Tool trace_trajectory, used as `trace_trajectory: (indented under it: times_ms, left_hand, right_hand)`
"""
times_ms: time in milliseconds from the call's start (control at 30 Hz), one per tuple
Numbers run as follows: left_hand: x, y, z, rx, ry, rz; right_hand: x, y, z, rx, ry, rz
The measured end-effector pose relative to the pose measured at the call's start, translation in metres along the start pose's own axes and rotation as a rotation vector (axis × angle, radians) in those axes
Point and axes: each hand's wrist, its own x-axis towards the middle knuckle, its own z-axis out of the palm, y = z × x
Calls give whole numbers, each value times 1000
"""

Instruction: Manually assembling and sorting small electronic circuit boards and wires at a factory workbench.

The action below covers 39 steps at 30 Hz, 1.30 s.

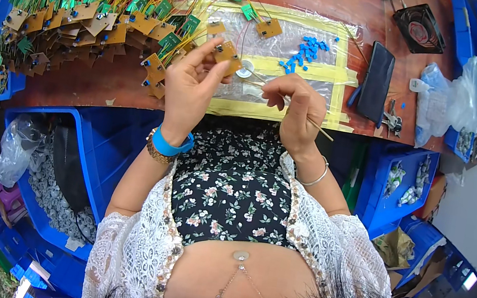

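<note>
My left hand (191, 82) pinches a small brown circuit board (226, 55) between thumb and fingers, above the taped plastic sheet. My right hand (299, 105) is closed around a thin wooden stick (322, 130). The stick's tip points toward the board and lies close to a small round white dish (244, 69); whether it touches either, I cannot tell. Another brown board (269, 28), wired to a green board (249, 12), lies just beyond my hands. Blue small parts (307, 52) are scattered on the sheet to the right.
Many wired brown and green boards (93, 20) are heaped across the table's left side. A black phone (376, 83), keys (392, 118), a black fan (419, 29) and plastic bags (445, 107) lie at right. Blue bins (83, 143) stand below the front edge.
</note>
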Motion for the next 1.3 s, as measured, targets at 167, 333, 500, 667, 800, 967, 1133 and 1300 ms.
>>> trace_trajectory:
  times_ms: [167,333,500,667,800,967,1133,1300]
  left_hand:
    - [-5,6,8,-196,-105,-155]
    - [-8,9,12,-242,-121,-174]
    - [-9,8,13,-249,-131,-156]
    - [-9,9,14,-261,-125,-156]
    - [-9,7,12,-254,-82,-151]
    - [-8,4,10,-240,-70,-150]
    - [-10,6,15,-245,-78,-158]
    - [-9,6,14,-227,-83,-148]
  right_hand:
    - [5,-6,9,121,-4,50]
    - [3,1,9,108,15,62]
    - [5,-3,8,34,0,40]
    - [5,-8,5,-159,-71,-54]
    - [7,-12,-3,-277,-62,-193]
    - [15,14,-37,-357,192,-43]
    - [21,40,-36,-751,33,-240]
    - [25,46,-28,-823,5,-245]
